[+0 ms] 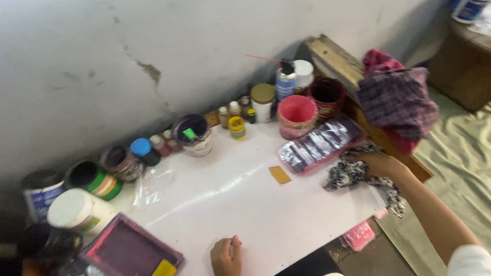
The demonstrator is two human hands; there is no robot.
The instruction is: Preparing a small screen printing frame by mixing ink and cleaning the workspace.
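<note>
While my left hand (226, 259) rests on the white desk (244, 206) close to me, its fingers are curled in and hold nothing. Just left of it lies a dark tray (130, 256) with a pink rim and a yellow tag on its near corner.

My right hand (379, 164) is stretched out to the far right edge of the desk. Its fingers are bent down on a black and white rag (353, 174). They press on the rag, but I cannot tell if they grip it tight. The rag hangs a bit over the desk edge. Just past my right hand lies a shiny flat pack (320, 145), touching the rag. A small tan card (279, 174) lies flat on the desk, left of the pack.

Farther back, a pink cup (297, 115) stands behind the pack. A row of jars (144, 152) and small bottles runs along the grey wall (138, 48). A spray can (285, 80) stands at the back near the cup. A checked cloth (398, 101) sits heaped on the wooden edge to the right.
</note>
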